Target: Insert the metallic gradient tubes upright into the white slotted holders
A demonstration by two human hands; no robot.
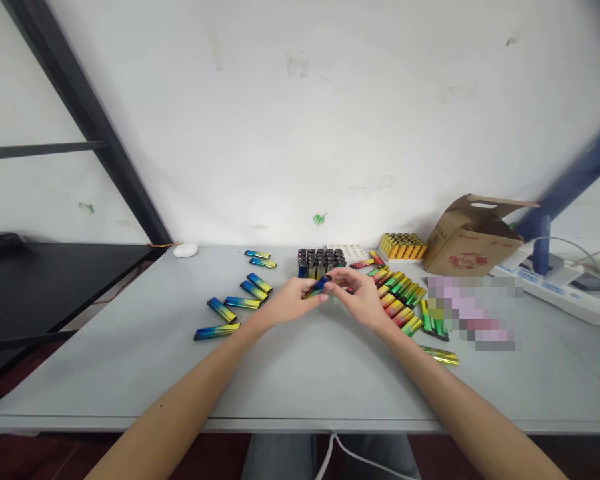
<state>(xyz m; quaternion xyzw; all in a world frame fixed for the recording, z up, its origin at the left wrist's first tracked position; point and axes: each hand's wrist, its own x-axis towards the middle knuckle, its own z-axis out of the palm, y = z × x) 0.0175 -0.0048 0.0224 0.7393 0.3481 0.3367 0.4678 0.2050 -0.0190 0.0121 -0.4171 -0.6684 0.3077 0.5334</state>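
A blue lighter is between my two hands over the middle of the table. My left hand is closed around its left part, thumb along the near side. The fingertips of my right hand pinch its other end. Just behind stand rows of upright lighters with dark tops. On the left lie several loose blue-and-yellow lighters. To the right of my right hand, red, green and yellow lighters lie in a cluster, partly hidden by the hand.
A white holed tray lies by the wall, near a block of upright yellow lighters. An open cardboard box and a white power strip with cables are at right. A white earbud case sits far left on the grey table.
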